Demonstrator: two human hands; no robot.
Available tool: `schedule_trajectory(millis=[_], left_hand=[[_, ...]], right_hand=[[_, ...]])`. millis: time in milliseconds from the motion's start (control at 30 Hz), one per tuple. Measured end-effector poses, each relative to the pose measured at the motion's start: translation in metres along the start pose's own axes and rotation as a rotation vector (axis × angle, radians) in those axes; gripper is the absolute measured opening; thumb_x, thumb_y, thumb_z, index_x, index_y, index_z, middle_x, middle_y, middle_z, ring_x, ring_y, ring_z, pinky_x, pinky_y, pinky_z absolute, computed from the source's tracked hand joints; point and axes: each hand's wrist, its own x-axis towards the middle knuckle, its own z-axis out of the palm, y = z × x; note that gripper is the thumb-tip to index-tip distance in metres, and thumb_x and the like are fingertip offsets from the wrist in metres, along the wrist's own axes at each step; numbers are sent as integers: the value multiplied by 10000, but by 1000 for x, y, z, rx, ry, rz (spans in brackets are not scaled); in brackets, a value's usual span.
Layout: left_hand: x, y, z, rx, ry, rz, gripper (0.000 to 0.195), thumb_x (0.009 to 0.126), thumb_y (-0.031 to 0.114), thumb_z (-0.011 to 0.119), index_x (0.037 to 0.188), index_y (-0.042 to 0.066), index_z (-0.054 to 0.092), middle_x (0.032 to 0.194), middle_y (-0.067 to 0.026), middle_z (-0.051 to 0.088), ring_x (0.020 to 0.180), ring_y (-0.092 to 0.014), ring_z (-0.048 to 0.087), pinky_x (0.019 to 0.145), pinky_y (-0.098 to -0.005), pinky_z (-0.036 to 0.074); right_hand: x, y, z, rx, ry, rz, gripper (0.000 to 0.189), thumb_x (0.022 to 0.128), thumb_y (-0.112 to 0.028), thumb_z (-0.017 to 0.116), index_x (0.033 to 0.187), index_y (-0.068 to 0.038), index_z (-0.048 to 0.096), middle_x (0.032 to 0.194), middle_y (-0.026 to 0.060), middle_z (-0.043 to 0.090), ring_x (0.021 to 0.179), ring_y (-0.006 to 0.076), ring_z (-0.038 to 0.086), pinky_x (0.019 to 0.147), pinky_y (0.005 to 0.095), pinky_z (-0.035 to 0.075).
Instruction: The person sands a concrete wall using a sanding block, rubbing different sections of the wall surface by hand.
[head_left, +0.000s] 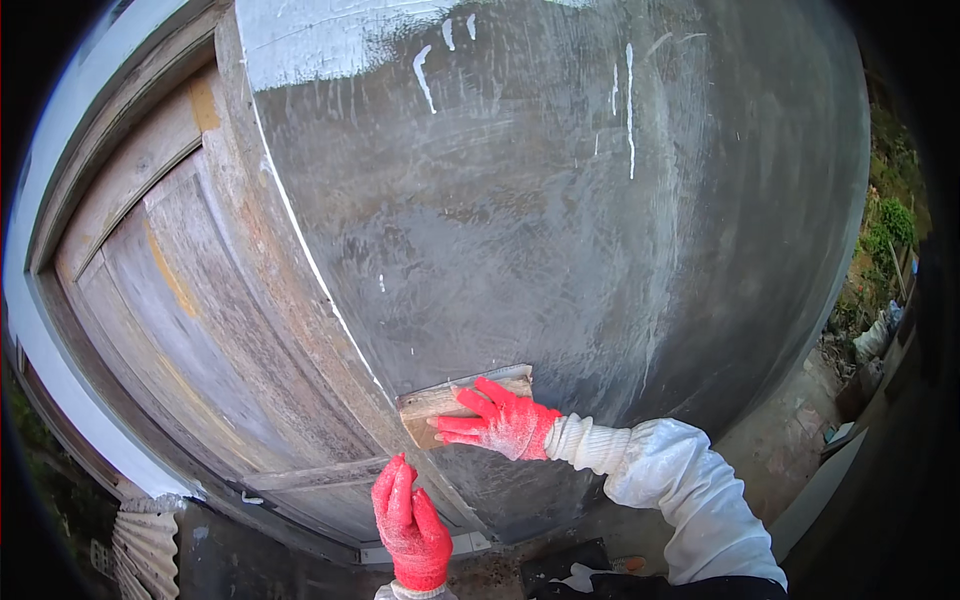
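Note:
My right hand (499, 420), in a red glove dusted with pale powder, presses a wooden block (465, 401) flat on the grey plastered wall (480, 247). What looks like a thin sheet shows along the block's upper edge. Close to the wooden door frame (300, 300), my left hand (411, 517) is raised in a matching glove, its fingers bent together and nothing visible in it. White paint (315, 41) covers the upper part of the wall, with drips on the grey below.
On the left a weathered wooden door (202, 300) sits in its frame. Corrugated sheeting (146, 551) stands at the lower left. Below the wall lies a dark object (562, 562) on the ground. Plants (892, 225), a pale board (821, 487) and assorted debris are at the right.

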Motion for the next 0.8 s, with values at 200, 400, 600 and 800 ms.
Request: schedule_trajectory(millis=[200,400,600,800], left_hand=[[5,-2,14,-23,17,80,427,936,-63,502,1359,-13,532,1362,-252,558,1082,-357,623,953,-435,510],[3,-1,23,-41,-16,62,416,945,-51,507,1358,-9,535,1362,-245,554,1076,-350,625,944,-431,514],[4,-1,28,-50,14,89,444,959,-69,466,1398,-24,522,1348,-189,544,1030,-257,599,917,-379,496],[4,0,34,-53,1,88,450,959,-67,461,1405,-26,513,1330,-190,544,1031,-261,600,920,-385,495]], right_hand=[[1,-1,4,60,3,31,685,938,-295,573,1582,-316,342,1467,193,457,1209,390,520,958,417,563],[-3,-5,9,140,-20,32,661,953,-321,554,1579,-313,343,1501,206,424,1221,392,524,928,400,578],[0,1,-3,71,-35,-9,637,960,-296,538,1572,-302,362,1524,166,414,1299,409,467,1045,449,499],[1,6,-10,-3,-30,-74,661,949,-286,538,1582,-296,350,1527,119,416,1313,395,447,1081,475,461]])
